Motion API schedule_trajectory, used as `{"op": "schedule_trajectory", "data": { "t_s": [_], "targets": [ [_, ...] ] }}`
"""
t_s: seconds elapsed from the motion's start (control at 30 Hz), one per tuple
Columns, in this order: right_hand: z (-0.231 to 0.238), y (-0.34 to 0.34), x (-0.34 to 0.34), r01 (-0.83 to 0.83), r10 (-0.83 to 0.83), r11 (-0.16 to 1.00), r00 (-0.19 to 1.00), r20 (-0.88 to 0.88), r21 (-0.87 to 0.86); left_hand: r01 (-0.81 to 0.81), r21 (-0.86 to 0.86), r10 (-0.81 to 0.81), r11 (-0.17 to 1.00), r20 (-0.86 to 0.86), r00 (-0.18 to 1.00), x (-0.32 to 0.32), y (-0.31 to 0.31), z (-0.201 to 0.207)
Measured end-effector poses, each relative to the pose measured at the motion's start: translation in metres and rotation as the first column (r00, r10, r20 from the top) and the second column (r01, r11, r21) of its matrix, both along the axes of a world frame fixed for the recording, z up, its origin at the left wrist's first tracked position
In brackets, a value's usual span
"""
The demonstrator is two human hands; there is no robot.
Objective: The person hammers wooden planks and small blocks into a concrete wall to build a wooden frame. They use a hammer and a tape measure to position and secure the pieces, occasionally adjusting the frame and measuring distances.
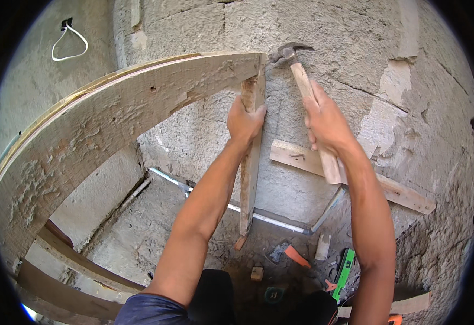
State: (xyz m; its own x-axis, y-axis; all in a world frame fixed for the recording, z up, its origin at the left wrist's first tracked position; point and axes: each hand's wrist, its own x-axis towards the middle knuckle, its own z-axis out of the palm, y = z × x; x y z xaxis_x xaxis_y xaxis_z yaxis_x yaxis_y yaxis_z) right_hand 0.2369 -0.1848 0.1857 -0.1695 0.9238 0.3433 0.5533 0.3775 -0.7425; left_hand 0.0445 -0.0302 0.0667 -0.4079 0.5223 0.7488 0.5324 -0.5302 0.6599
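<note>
Cracked masonry wall (182, 32) rose behind a wooden upright (251, 176), left hand (246, 120) clasped the upright, right hand (324, 118) gripped a claw hammer (302, 80) to its right, curved plank (112, 105) met its top, littered floor (139, 233), perhaps concrete but dim, spread around its foot.

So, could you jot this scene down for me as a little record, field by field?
Left hand: gripping an upright wooden post
Right hand: gripping a hammer by its wooden handle
Hammer head: beside the post's top end; contact unclear
Left side: curved wooden frame, meeting the post's top
Behind: rough, cracked wall
Low down: white pipe, green level, small wood block
</note>
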Motion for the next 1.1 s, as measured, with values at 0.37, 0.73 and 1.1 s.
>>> {"op": "schedule_trajectory", "data": {
  "t_s": [0.37,0.73,1.1],
  "targets": [
    [-0.013,0.001,-0.004,0.179,-0.139,0.964,0.969,-0.206,0.194,0.072,0.05,-0.072,0.996,-0.01,0.997,-0.003,0.002,0.0],
    [-0.01,0.011,0.003,0.114,-0.028,0.903,0.978,-0.208,0.415,0.067,0.008,-0.067,0.998,-0.045,0.997,-0.006,0.002,0.003],
    [-0.037,0.023,0.009,0.325,0.079,0.796,0.781,-0.62,0.51,0.043,0.013,-0.042,0.999,-0.038,0.998,-0.006,0.012,-0.004]
  ]
}}
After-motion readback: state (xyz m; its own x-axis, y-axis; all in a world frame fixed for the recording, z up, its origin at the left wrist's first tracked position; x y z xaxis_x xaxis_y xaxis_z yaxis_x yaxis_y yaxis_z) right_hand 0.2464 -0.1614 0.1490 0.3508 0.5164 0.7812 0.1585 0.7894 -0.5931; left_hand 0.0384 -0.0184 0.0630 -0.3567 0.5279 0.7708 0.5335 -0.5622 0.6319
